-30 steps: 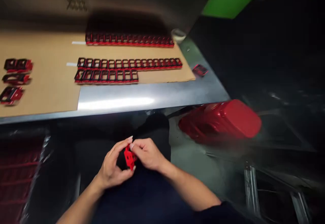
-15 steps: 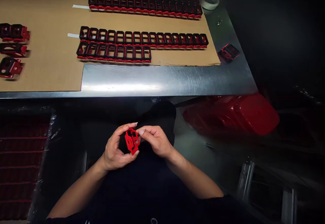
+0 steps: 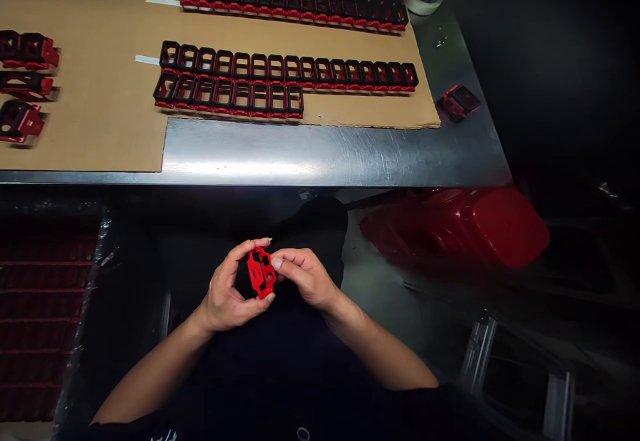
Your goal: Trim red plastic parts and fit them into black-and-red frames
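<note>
The red plastic piece [image 3: 261,273] is sitting low at centre, my left hand [image 3: 227,294] clamping it from 9 o'clock and my right hand [image 3: 305,279] from 3 o'clock, likely keeping its face turned up to me. Rows of frames [image 3: 285,71] are lying on the table [image 3: 310,157] at 12 o'clock and a red bin [image 3: 465,227] at 2 o'clock, with nothing getting in the way.

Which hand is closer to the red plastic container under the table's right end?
Right. The right hand is left of and below the red plastic container; the left hand is farther left, past the small red part both hold.
</note>
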A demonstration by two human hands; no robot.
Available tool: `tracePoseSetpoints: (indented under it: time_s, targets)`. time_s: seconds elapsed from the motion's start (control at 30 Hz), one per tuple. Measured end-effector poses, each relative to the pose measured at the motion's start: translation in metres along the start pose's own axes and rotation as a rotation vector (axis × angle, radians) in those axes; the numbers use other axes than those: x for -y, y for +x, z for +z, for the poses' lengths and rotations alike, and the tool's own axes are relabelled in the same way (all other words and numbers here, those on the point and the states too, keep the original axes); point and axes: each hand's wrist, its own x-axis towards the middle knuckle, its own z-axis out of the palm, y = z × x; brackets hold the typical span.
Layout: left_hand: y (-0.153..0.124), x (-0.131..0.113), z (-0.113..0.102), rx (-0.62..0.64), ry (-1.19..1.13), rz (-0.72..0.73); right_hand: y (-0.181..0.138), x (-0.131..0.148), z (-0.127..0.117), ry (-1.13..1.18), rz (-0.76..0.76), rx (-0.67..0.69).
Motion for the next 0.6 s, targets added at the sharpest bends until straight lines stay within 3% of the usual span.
tracePoseSetpoints:
  time_s: [0.23,0.4,0.6]
  targets:
    - [0.0,0.001,-0.002,0.004,0.063,-0.004,0.002,-0.005,0.0,0.067,0.018,0.001]
    - [0.002,0.004,-0.002,0.099,0.341,0.077,0.004,-0.008,-0.003,-0.029,0.046,-0.106]
    - [0.004,0.048,0.002,0.147,0.491,0.324,0.006,-0.004,-0.019,-0.237,0.079,-0.216]
